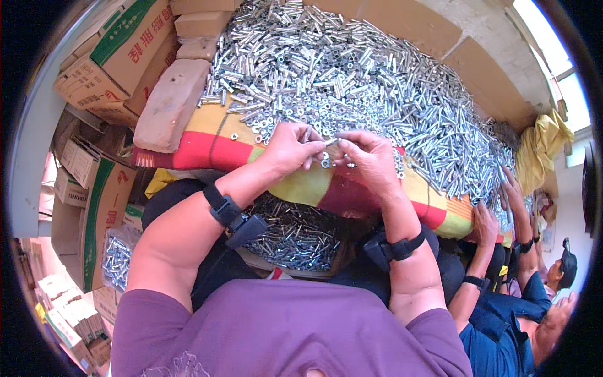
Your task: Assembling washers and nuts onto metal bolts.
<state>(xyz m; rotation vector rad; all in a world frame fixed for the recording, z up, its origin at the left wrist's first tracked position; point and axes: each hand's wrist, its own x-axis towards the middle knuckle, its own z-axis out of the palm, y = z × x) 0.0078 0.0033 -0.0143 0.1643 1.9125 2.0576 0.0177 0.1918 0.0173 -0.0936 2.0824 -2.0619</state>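
Close together over the near edge of a heap of metal parts (326, 63), both my hands are closed in pinches. My left hand (290, 149) grips a small silver bolt (330, 142) whose end points toward the right hand. Another short metal piece (308, 133) shows among the left fingers. At the bolt's other end is my right hand (370, 157), thumb and forefinger pressed together; what they hold is too small to make out. Just below the fingertips a few nuts (325, 163) show. Loose nuts and washers (361, 110) lie right beyond the hands, with sleeves behind them.
A checked red and yellow cloth (213, 151) covers the near edge. Below it, a container holds darker bolts (292, 242). Bricks (173, 107) and cartons (119, 56) stand at left, near a bag of bolts (119, 257). Co-workers' hands (485, 223) reach into the heap at right.
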